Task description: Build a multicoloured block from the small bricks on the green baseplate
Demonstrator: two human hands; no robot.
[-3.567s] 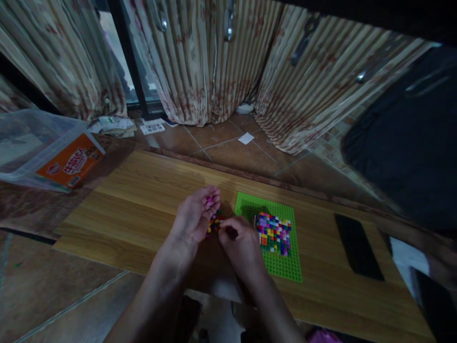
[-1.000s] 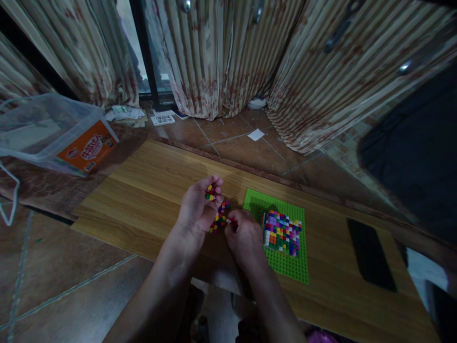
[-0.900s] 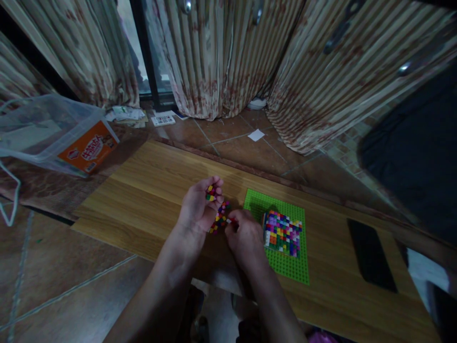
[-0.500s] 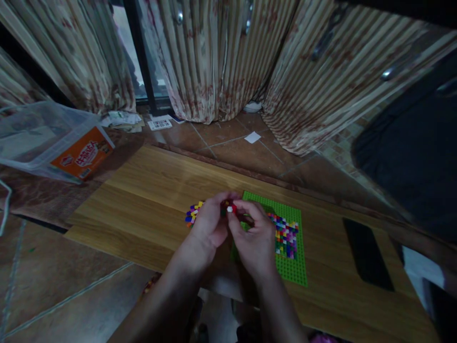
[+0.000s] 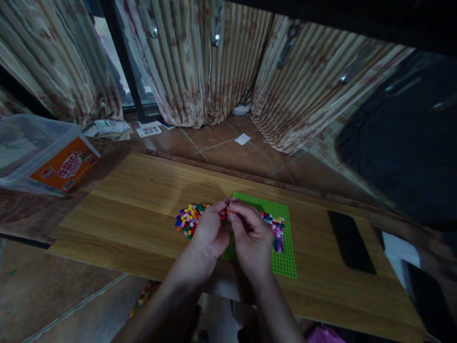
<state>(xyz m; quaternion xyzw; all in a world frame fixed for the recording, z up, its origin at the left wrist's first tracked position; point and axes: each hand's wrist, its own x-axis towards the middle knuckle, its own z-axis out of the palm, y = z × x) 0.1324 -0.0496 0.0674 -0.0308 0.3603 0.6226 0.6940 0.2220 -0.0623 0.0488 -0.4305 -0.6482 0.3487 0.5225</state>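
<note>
My left hand (image 5: 210, 231) and my right hand (image 5: 252, 234) meet fingertip to fingertip above the near left edge of a green baseplate (image 5: 285, 265). Small red toy bricks (image 5: 223, 215) show within the curled fingers of my left hand. Between the thumb and forefinger of my right hand is a tiny orange-red brick, partly covered by the fingers. Rows of multicoloured bricks (image 5: 278, 233) are fixed on the baseplate, partly hidden behind my right hand. Left of my left hand lies a loose pile of coloured bricks (image 5: 187, 219), which that hand partly covers.
All this sits on a long wooden board (image 5: 124, 214). A black phone-like slab (image 5: 352, 242) lies on its right part. At the left stands a clear plastic box (image 5: 39, 159) with an orange label. Striped curtains (image 5: 185, 66) hang behind, and a white paper (image 5: 243, 139) lies on the floor.
The view has shifted slightly, uncovering more of the brick pile. A white brick seen at my fingertips is no longer visible; an orange-red one shows there now. Both hands stay together.
</note>
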